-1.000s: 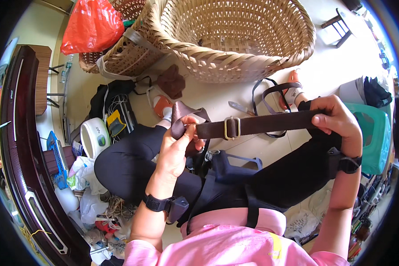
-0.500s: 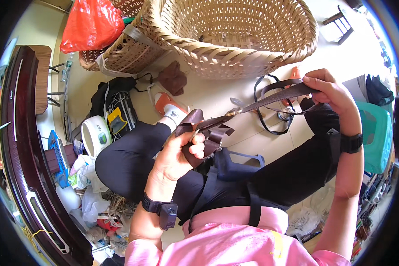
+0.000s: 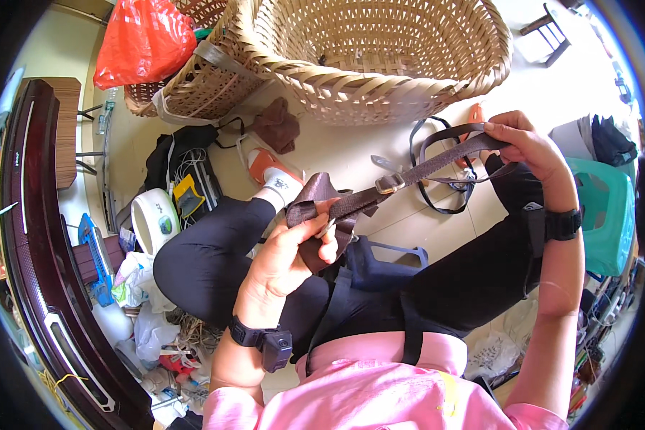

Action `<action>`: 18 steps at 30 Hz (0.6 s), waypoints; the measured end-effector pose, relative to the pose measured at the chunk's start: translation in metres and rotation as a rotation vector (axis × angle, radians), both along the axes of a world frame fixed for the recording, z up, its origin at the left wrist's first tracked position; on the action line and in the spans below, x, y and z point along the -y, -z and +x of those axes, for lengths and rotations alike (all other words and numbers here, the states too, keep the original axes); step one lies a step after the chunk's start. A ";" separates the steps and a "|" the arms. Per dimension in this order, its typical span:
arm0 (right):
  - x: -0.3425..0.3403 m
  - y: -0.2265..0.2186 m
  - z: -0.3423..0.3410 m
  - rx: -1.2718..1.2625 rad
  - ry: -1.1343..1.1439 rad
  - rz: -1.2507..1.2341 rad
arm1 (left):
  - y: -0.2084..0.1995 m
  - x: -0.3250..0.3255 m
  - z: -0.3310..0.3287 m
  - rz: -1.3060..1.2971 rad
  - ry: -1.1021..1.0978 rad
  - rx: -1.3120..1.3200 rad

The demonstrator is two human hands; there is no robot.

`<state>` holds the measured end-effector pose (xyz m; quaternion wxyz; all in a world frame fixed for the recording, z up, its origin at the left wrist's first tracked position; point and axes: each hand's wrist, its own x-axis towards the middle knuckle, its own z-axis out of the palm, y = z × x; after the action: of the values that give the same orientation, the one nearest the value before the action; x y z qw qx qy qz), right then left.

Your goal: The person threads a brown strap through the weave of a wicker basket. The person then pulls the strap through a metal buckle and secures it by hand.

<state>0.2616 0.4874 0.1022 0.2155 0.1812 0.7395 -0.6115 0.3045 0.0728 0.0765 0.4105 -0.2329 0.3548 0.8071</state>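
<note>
Left of its metal buckle point(image 3: 390, 184), a brown strap point(image 3: 446, 158) was pinched between the thumb and fingers of the left hand point(image 3: 283, 258), bunched folds spilling past the fingertips. A large wicker basket point(image 3: 351, 84) stood beyond the buckle. Right of the buckle, the right hand point(image 3: 521, 147) pinched the strap's outstretched length.

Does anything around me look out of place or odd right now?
Yes. At lower left, a whitish plastic bag and tangled tan strings lie jumbled together, looking untidy. The brown strap bunches into loose folds at the left hand, unlike its straighter stretch toward the right hand.
</note>
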 end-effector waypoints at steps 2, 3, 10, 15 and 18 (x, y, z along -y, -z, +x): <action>-0.001 0.004 0.001 0.004 -0.019 -0.010 | -0.004 -0.001 0.001 -0.057 0.008 -0.038; -0.002 0.005 0.001 -0.002 -0.024 -0.016 | -0.006 -0.001 0.002 -0.060 0.009 -0.056; 0.007 -0.001 0.009 0.037 -0.095 0.013 | -0.016 -0.004 0.003 -0.115 0.007 -0.211; 0.016 0.012 0.023 0.002 -0.135 0.224 | -0.026 -0.006 0.006 -0.244 0.090 -0.317; 0.024 0.017 0.027 -0.037 -0.284 0.274 | -0.033 -0.007 0.007 -0.280 0.107 -0.354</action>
<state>0.2882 0.4630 0.0857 0.2590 0.0915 0.8379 -0.4717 0.3117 0.0799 0.1096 0.3475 -0.1231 0.5418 0.7553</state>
